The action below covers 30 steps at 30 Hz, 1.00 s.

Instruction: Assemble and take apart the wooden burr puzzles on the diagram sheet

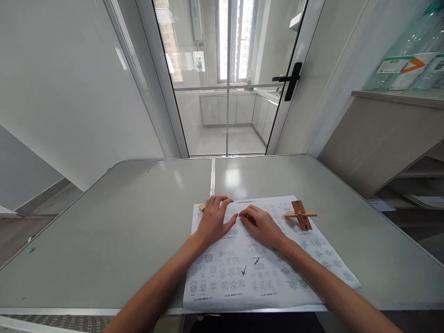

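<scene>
My left hand [214, 216] rests over the upper left of a large printed sheet [232, 296], its thumb and fingers apart and nothing visible between them. A small light wooden block [201, 207] lies just left of its knuckles, partly hidden. My right hand [260, 224] is a short way to the right, fingers curled in with the tips together over the sheet. Whatever they hold, if anything, is hidden. To the right of that hand, a reddish-brown wooden plate [305, 223] and a light wooden stick [310, 214] cross each other on the sheet.
The sheet, covered in small line drawings, lies on a grey table [104, 240] with a metal edge. Behind it is a glass door [222, 106] with a black handle [293, 82]. Large plastic bottles [402, 69] stand on a shelf at the right. A teal scrap [30, 250] lies far left.
</scene>
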Motion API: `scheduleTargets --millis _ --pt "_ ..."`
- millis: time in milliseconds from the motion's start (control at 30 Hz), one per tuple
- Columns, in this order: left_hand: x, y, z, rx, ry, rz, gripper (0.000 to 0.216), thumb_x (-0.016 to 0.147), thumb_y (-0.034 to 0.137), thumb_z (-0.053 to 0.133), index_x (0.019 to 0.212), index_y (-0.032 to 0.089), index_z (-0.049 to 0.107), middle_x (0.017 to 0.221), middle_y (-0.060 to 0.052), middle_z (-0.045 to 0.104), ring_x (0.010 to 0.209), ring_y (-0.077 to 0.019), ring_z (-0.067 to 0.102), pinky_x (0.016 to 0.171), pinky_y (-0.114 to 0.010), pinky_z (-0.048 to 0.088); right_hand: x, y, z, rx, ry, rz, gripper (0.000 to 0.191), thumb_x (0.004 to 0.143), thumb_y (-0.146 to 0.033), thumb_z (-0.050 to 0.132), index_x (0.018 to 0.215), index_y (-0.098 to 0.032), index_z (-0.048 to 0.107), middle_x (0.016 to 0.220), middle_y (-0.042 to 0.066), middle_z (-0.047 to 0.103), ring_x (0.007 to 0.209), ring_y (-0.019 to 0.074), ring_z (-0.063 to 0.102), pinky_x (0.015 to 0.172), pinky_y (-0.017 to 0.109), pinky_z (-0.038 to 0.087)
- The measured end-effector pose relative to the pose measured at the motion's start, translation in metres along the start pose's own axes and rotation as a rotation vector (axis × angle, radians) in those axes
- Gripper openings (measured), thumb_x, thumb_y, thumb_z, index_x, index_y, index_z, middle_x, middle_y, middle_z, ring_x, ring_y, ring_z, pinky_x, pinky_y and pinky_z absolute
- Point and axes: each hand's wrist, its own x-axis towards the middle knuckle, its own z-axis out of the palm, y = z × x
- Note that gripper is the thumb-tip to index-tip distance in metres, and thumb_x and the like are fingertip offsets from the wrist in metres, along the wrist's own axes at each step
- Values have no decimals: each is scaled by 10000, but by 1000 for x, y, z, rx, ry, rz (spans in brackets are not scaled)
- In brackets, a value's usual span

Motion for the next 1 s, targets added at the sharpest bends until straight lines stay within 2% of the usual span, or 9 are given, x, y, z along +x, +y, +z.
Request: scheduleTargets --millis 167,233,333,433,533,633,733,867,1000 --pt "-4 12 2 -130 -123 218 169 1029 245 589 1190 200 611 1079 -77 681 986 -236 658 884 -389 537 0 -1 -12 -79 -61 -27 181 1065 -243 515 1044 -235 695 1034 50 723 829 198 683 740 341 550" --pt "-5 13 3 -125 -169 286 140 1032 232 578 1159 193 623 1067 -77 685 974 -232 665 870 -385 539 -3 -3 -29 -204 -60 -41 191 1067 -246 509 1086 -241 699 1074 59 743 877 226 703 769 375 555" --pt "-4 13 3 -100 -177 333 112 1046 221 555 1116 189 636 1068 -82 691 964 -227 668 865 -386 537 -15 -7 -65 -377 46 -13 199 1072 -310 521 1121 -252 705 1111 77 758 973 281 717 820 430 568" --pt "-4 14 2 -93 -157 340 106 1051 205 541 1096 187 636 1060 -81 696 943 -218 666 853 -379 534 -36 -5 -101 -486 198 97 267 1066 -415 515 1174 -258 701 1182 109 746 1103 344 693 907 507 574" --pt "-4 14 1 -91 -142 334 98 1047 192 543 1085 188 633 1060 -80 699 932 -212 665 841 -374 535 -60 7 -121 -537 253 289 548 1001 -639 557 1381 -251 628 1382 165 669 1268 427 620 915 573 588" --pt "-4 15 1 -98 -137 324 100 1041 179 546 1087 192 634 1056 -74 701 932 -209 669 835 -368 538 -80 25 -123 -473 192 458 827 933 -773 568 1552 -230 494 1539 205 564 1373 469 559 951 620 585" --pt "-5 15 1 -109 -142 318 103 1039 174 546 1083 194 637 1057 -73 703 944 -208 674 846 -369 542 -87 39 -117 -353 165 595 923 917 -809 555 1616 -222 420 1567 216 547 1374 467 576 954 604 594" --pt "-5 15 0 -115 -151 318 106 1041 180 545 1076 197 644 1061 -75 704 950 -210 677 854 -372 544 -81 41 -110 -186 203 639 904 913 -772 598 1606 -224 409 1467 195 647 1252 415 686 970 568 599" --pt "-5 15 0 -134 -143 314 106 1038 178 551 1068 193 652 1052 -72 705 940 -208 672 854 -373 541 -69 24 -101 -162 290 550 747 887 -711 670 1432 -211 565 1305 177 731 1178 383 726 962 531 604"
